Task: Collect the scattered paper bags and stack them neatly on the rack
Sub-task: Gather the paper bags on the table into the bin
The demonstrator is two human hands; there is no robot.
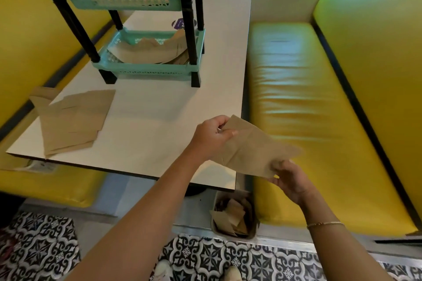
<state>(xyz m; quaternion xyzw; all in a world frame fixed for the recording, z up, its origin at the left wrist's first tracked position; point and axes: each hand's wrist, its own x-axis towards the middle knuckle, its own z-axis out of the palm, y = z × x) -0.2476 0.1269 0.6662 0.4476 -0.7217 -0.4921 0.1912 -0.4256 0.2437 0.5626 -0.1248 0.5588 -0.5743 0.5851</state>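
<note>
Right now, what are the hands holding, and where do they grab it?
Both hold one brown paper bag. The left hand pinches its upper edge; the right hand pinches its lower corner.

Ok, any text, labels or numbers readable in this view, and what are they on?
Nothing legible.
Purple round sticker on the table, behind the rack: white print, too blurred to read.
Paper bag held by left hand and right hand: no print visible.
Loose bags on the table: plain.
</note>
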